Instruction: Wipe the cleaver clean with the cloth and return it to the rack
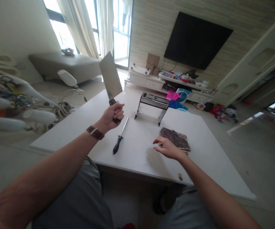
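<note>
My left hand (pixel 114 116) is wrapped round the black handle of a cleaver (pixel 110 75), whose broad blade points up and away above the white table (pixel 137 152). Below it a sharpening steel (pixel 118 143) with a black handle lies on the tabletop. My right hand (pixel 165 147) is over the table with its fingers apart and holds nothing. It is beside and partly in front of a folded brown cloth (pixel 175 137). Behind both hands stands a knife block (pixel 151 108) with a slotted black top and clear sides.
A small sticker (pixel 180 176) is at the table's near edge. Past the far edge are a pink basket (pixel 172 95), a blue bin and a low white cabinet (pixel 147 82). White chair-like frames and coiled hoses stand on the left.
</note>
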Demonstrator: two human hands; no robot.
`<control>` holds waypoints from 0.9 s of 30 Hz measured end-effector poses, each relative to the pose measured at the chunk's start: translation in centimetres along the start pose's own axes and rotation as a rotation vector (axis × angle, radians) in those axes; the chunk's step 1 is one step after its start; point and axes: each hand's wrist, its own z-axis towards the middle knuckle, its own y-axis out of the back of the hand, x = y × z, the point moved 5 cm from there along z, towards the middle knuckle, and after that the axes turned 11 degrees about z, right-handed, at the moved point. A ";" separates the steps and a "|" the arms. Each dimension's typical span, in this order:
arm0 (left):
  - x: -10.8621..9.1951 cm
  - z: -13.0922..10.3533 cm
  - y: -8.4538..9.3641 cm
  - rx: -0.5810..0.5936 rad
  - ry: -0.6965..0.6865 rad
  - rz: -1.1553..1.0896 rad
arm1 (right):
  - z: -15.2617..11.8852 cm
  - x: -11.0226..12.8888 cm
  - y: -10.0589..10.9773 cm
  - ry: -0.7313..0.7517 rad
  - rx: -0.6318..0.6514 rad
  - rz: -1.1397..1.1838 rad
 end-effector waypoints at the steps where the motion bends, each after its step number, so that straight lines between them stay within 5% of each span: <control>1: -0.1 0.2 0.5 -0.019 0.010 -0.020 | 0.0 -0.1 -0.5 -0.001 0.014 0.001; 8: -0.2 1.0 3.5 -0.135 0.009 0.118 | 0.9 -0.1 -4.9 -0.004 0.097 -0.036; 14: 0.2 0.4 5.8 -0.313 -0.025 0.359 | 2.6 2.5 -9.6 -0.059 0.083 -0.088; 20: 1.3 -0.1 6.6 -0.355 0.052 0.329 | 6.7 6.8 -14.6 -0.056 0.087 -0.174; 27: 1.7 -0.1 6.3 -0.339 0.084 0.286 | 9.9 7.8 -18.3 -0.072 0.091 -0.309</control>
